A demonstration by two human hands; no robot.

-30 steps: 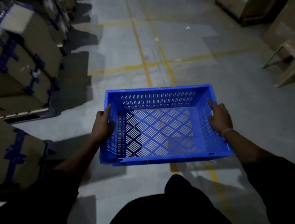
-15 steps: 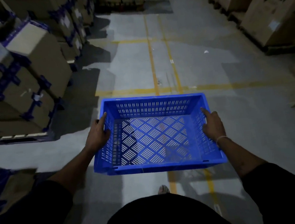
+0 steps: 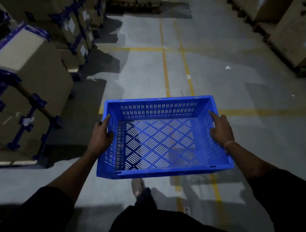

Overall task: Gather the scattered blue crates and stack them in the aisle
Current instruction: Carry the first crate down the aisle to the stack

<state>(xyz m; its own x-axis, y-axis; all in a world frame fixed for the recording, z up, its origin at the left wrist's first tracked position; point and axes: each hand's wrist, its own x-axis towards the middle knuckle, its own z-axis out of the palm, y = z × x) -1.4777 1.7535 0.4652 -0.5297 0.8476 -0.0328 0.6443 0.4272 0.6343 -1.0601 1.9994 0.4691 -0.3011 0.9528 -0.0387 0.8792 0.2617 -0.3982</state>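
Observation:
A blue slotted plastic crate (image 3: 158,104) hangs level in front of me above the grey floor, with nothing inside it. My left hand (image 3: 99,136) grips its left side wall, thumb over the rim. My right hand (image 3: 221,128) grips its right side wall, forefinger stretched along the rim and a thin band at the wrist. No other blue crate is in view.
Stacks of cardboard boxes with blue corner guards (image 3: 24,93) on pallets line the left side. More large boxes (image 3: 287,23) stand along the right. Yellow floor lines (image 3: 165,63) run down the aisle. One foot (image 3: 137,187) shows below the crate.
I have walked forward along the aisle carrying the crate. The boxes on the left have drawn nearer, and more boxes on the right have come into view. Both hands keep the same hold.

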